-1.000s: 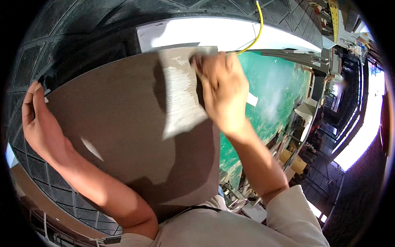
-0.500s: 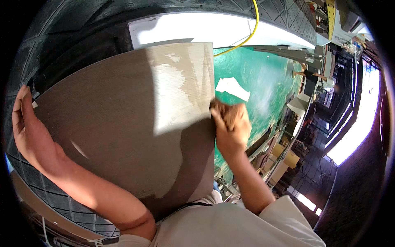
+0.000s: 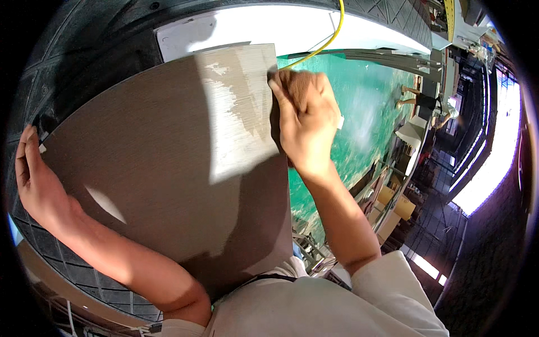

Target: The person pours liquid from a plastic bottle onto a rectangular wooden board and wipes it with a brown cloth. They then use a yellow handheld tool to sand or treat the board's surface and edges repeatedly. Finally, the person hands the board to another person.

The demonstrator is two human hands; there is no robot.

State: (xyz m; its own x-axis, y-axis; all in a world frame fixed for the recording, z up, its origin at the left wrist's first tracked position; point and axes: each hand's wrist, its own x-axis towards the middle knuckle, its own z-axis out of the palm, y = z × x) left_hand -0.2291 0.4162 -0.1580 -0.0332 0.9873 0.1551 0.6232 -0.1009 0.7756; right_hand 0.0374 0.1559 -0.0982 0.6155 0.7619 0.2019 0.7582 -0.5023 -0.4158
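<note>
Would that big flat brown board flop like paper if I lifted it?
Probably not: the big flat brown wood-grained board looks stiff, since its right edge runs straight without sagging. It might feel awkward, because it stretches between the person's left hand and right hand. Being flat, it seems more apt to slide than roll.

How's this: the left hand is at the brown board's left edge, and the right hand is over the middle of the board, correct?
Not quite: the right hand is at the brown board's right edge, as the head view shows. The left hand is at its left edge.
</note>
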